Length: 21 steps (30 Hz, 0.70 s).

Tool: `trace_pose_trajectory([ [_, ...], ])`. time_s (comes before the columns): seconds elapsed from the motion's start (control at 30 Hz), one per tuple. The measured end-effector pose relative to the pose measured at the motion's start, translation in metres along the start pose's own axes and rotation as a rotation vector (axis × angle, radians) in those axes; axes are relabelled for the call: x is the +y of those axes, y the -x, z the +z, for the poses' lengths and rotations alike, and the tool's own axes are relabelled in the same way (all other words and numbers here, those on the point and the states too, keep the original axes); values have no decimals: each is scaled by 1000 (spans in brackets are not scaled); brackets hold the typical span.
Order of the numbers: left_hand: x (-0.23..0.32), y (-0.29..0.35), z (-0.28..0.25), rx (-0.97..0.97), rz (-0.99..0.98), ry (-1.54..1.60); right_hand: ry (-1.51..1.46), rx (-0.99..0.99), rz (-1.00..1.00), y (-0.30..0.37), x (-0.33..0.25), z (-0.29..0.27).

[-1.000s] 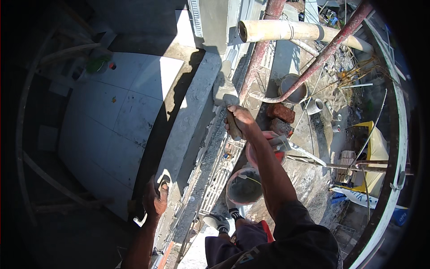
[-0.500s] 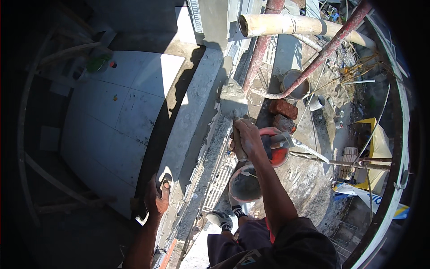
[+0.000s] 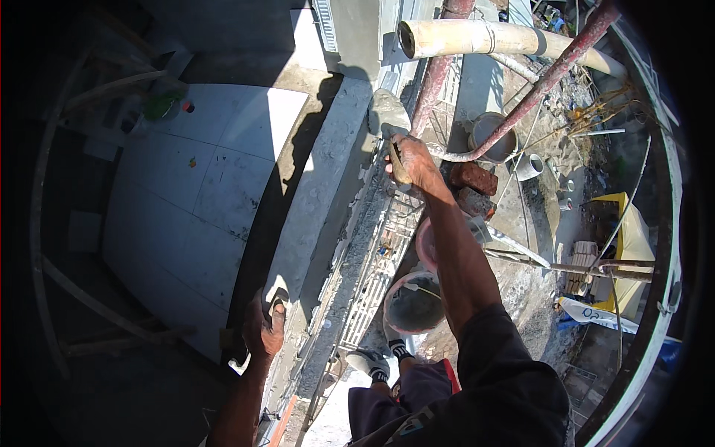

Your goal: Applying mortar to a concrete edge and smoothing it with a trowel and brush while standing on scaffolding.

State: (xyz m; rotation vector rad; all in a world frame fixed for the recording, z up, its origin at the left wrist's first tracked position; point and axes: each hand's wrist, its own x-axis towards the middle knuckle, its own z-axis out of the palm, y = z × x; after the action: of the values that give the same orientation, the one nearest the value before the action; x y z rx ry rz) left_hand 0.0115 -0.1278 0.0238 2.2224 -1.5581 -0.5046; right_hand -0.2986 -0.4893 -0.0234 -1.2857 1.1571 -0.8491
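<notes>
My right hand is closed round the wooden handle of a trowel. The trowel's mortar-smeared blade points away from me, against the outer face of the low concrete wall. Near the wall's close end, my left hand has its fingers curled by the inner edge. A dark shape shows between thumb and fingers, and a pale curved piece sticks out below the hand; what it grips is not clear. Below my right forearm stands a bucket with grey contents, and a red tub is partly hidden by the arm.
A red scaffold pipe and a bamboo pole cross at upper right. Bricks and another bucket lie beyond my right forearm. Left of the wall is a pale tiled surface; metal lattice runs along its right side.
My right hand has moved away from me and slightly right with the trowel, and the blade has shifted up along the wall. My left hand has hardly moved.
</notes>
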Motion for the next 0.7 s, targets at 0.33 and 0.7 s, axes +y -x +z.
trace_pose_trajectory([
  [0.33,-13,3,2,14,25,30,-792,-94,244,36,5,23],
  [0.7,-4,1,2,-21,-34,28,24,-103,419,141,-58,25],
])
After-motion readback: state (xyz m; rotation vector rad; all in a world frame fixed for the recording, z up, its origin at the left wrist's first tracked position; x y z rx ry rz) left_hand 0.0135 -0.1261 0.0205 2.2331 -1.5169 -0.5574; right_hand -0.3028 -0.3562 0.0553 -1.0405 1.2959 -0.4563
